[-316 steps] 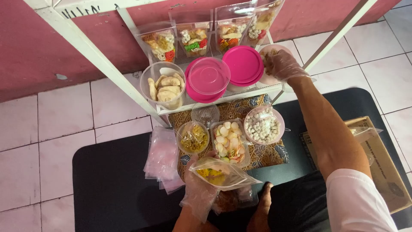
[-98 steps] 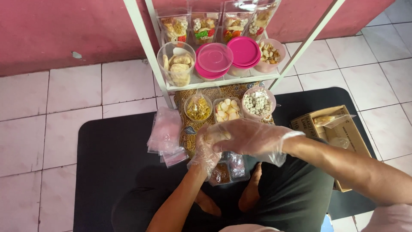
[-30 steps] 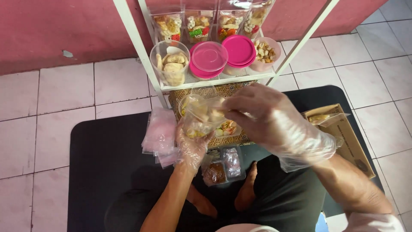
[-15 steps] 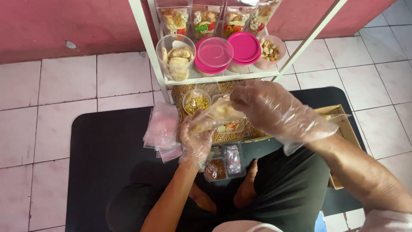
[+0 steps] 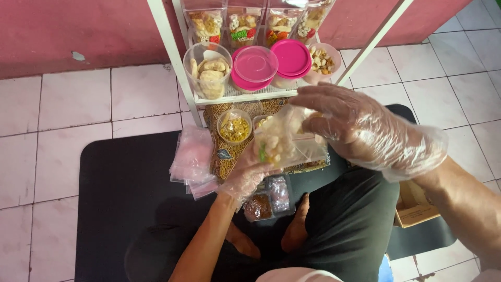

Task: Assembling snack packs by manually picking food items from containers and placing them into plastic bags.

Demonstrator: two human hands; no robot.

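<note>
Both gloved hands meet at centre frame on a clear snack bag [image 5: 284,141] — the left hand [image 5: 245,175] grips it from below, the right hand [image 5: 360,128] closes its fingers over the bag's top. The bag hangs in the air just before the white rack [image 5: 172,68]. Upper frame, on the shelf: a clear tub [image 5: 209,75], two pink lids [image 5: 271,62], filled pouches [image 5: 206,23] standing behind. Lower left, a pink bag stack [image 5: 193,162] lies on the black mat [image 5: 115,198], with open mat further left. A cardboard box [image 5: 415,206] sits at the right.
</note>
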